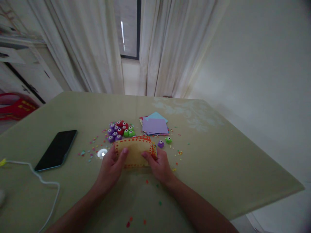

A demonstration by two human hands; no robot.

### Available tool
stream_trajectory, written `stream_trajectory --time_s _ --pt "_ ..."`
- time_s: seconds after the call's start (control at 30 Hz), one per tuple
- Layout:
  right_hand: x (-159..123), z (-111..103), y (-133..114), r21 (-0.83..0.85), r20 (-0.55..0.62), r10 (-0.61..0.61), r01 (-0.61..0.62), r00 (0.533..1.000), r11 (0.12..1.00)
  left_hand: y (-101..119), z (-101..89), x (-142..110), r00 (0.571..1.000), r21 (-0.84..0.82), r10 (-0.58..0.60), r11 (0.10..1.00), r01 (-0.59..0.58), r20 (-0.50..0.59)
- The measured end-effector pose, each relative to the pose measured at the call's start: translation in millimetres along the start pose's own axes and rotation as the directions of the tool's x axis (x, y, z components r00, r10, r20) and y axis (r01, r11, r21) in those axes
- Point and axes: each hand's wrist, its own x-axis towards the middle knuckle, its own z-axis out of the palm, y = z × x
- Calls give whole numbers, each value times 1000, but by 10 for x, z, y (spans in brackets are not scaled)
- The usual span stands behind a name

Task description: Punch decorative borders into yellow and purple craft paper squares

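Note:
Between my two hands is a small stack of cards (133, 152), the front one yellow-tan with a red dotted border. My left hand (114, 163) grips its left edge, thumb on the front face. On the right edge my right hand (157, 161) pinches it the same way; red and patterned cards peek out behind. The fingers behind the stack are hidden. Just beyond the cards sits a cluster of purple, red and green one-eyed little figures (118, 131). A purple figure (160, 144) and a green figure (168, 140) stand apart, near my right hand.
A pile of coloured cards (155, 126), lilac and light blue on top, lies farther back. Confetti (91, 150) is scattered over the table (206, 161). A small shiny round disc (102, 153) lies left of my hands, then a black phone (57, 150) and a white cable (48, 183).

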Motion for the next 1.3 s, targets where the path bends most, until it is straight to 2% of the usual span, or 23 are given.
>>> stream_trajectory --time_s 0.17,0.3,0.37,0.53,0.73,0.87,1.03,1.17,1.3 --pt "-58 51 -15 -46 -24 -79 78 997 996 27 -20 -32 999 10 34 999 -33 -39" --pt "-53 31 -34 -110 -61 -166 159 984 981 -19 -83 -37 983 81 181 981 -178 -33" --pt "-35 30 -27 -98 -74 -165 158 983 983 -50 -73 -25 974 93 224 971 -222 -13" --pt "-11 59 23 -6 -78 -12 12 997 1000 -110 -4 3 990 111 136 984 -138 19" --pt "-56 86 -62 76 -84 -32 38 996 996 -93 -10 -23 989 64 146 987 -147 24" --pt "-60 101 -112 176 -72 48 -34 996 984 -103 -1 -5 990 65 133 988 -137 53" --pt "-58 54 -178 166 -69 39 -27 997 986 -65 4 -46 988 60 151 986 -153 38" --pt "-46 42 -179 174 -83 17 -2 996 985 -47 20 -52 990 19 111 993 -113 81" --pt "-48 95 -149 276 -41 100 -85 994 958 -62 54 -62 987 -2 72 997 -73 143"
